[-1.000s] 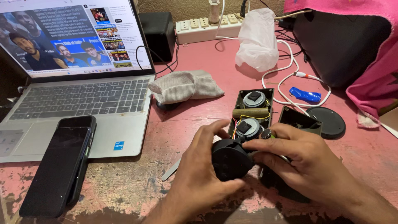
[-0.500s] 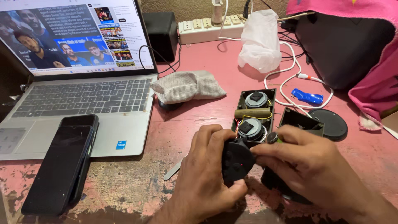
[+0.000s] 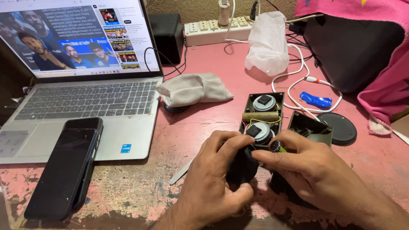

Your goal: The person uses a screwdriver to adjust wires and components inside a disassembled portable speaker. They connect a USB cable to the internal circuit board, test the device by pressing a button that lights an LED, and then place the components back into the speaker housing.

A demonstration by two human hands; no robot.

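Observation:
Both of my hands hold a small round black part point(image 3: 242, 167) near the table's front edge. My left hand point(image 3: 213, 179) cups it from the left with thumb and fingers around its rim. My right hand point(image 3: 313, 170) pinches its right side. Just behind my fingers lies an opened rectangular speaker box point(image 3: 262, 115) with two round grey drivers, yellow and red wires and a wooden dowel across it. A small metal knob point(image 3: 275, 146) shows beside my right fingertips. What lies under my right palm is hidden.
An open laptop point(image 3: 85, 98) sits at left with two stacked black phones point(image 3: 68, 166) on its corner. A grey cloth point(image 3: 194, 88), power strip point(image 3: 215, 30), white plastic bag point(image 3: 267, 42), blue lighter point(image 3: 315, 101), black round cover point(image 3: 339, 127) and dark housing point(image 3: 310, 127) lie behind.
My hands have turned the black part slightly and shifted a little to the right. The left fingers now wrap further over its top.

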